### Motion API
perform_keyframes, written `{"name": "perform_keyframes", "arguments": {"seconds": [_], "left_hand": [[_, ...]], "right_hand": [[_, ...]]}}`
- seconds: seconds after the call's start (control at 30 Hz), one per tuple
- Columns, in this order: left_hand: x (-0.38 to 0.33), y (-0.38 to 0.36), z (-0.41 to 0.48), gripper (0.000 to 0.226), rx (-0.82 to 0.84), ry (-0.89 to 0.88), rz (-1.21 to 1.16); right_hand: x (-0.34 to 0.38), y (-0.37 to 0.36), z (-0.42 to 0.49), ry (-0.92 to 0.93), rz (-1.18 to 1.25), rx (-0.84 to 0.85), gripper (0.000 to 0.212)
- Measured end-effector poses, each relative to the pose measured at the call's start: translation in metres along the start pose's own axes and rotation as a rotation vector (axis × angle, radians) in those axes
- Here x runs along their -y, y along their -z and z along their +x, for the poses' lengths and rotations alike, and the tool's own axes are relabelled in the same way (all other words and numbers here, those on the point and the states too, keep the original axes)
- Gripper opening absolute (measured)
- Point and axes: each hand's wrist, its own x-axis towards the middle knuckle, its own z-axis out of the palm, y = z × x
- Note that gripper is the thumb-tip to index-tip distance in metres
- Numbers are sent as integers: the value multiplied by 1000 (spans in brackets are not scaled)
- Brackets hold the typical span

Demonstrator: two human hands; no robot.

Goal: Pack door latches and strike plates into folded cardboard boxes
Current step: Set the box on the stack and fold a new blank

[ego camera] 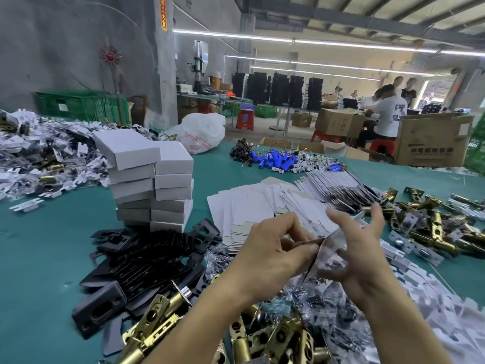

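My left hand (273, 248) pinches the edge of a flat cardboard box blank (329, 248) held above the table. My right hand (359, 248) has its fingers spread and touches the blank's other side; the motion blurs it. Under my hands lie small clear plastic bags (309, 298). Brass door latches (157, 327) lie at the near edge, and more latches (433, 227) at the right. Black strike plates (147, 258) are heaped at the left. Flat white box blanks (249, 211) are fanned out behind my hands. Folded grey-white boxes (154, 179) stand stacked in two columns.
The table has a teal cover (47, 245). A heap of white inserts and parts (39, 153) fills the far left. Blue cylinders with wires (275, 160), a white plastic bag (202, 132) and brown cartons (433, 140) lie beyond. People sit at the far right.
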Motion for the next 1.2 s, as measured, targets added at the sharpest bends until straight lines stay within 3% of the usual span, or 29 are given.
{"name": "perform_keyframes", "arguments": {"seconds": [0.1, 0.17, 0.23, 0.3, 0.4, 0.47, 0.57, 0.67, 0.77, 0.87, 1.2], "left_hand": [[-4, 8, 0, 27, 68, 39, -58], [-7, 19, -3, 25, 239, 113, -43], [-7, 36, -4, 39, 323, 231, -20], [-7, 53, 1, 42, 35, 306, -27], [-9, 80, 13, 23, -666, 275, -99], [-10, 99, 20, 22, -1029, 196, -83], [-3, 123, 21, 20, -1351, 48, 29], [13, 141, 18, 37, -1564, 48, 158], [33, 156, 16, 44, -1550, 146, 191], [50, 164, 19, 36, -1477, 144, 202], [52, 192, 38, 29, -1464, 260, 212]], "right_hand": [[2, 3, 2, 39, 144, -34, 86], [1, 3, 2, 71, 106, -26, 84], [-1, 2, 1, 99, 31, -10, 82], [-2, 2, 2, 97, -21, 11, 80], [-4, 1, 4, 46, -9, 57, 73], [-5, 1, 4, 25, 2, 81, 67], [-7, -2, 4, 23, -14, 108, 67], [-9, -3, 3, -1, -30, 137, 68], [-10, -2, 4, -20, -25, 143, 66], [-9, -2, 5, -34, -22, 143, 64], [-9, -1, 4, -9, -24, 161, 64]]}}
